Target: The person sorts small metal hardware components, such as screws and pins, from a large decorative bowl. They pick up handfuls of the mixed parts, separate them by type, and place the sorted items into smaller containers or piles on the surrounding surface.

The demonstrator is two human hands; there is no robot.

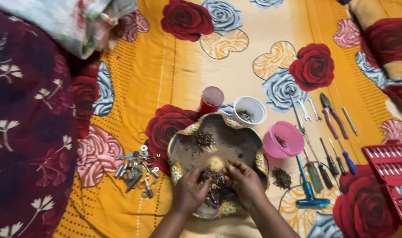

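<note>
Both hands over scalloped metal tray (249, 145): left hand (190, 189) and right hand (244, 180) pinch into dark screw pile (216, 191) at tray's near edge, picking pieces; exact grip unclear. Sorted bolts (135, 169) left of tray, pink cup (284, 140) right.

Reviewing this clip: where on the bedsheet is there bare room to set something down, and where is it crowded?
Free: the sheet between the patterned cloth and red cup, above the bolts. Crowded: around the tray, where both hands sort screws, and right of the pink cup among tools.

Tray (249, 141) central — cups (249, 109) behind, bolts (135, 169) left, tools (329, 132) right, perhaps screws (216, 187) in it.
</note>
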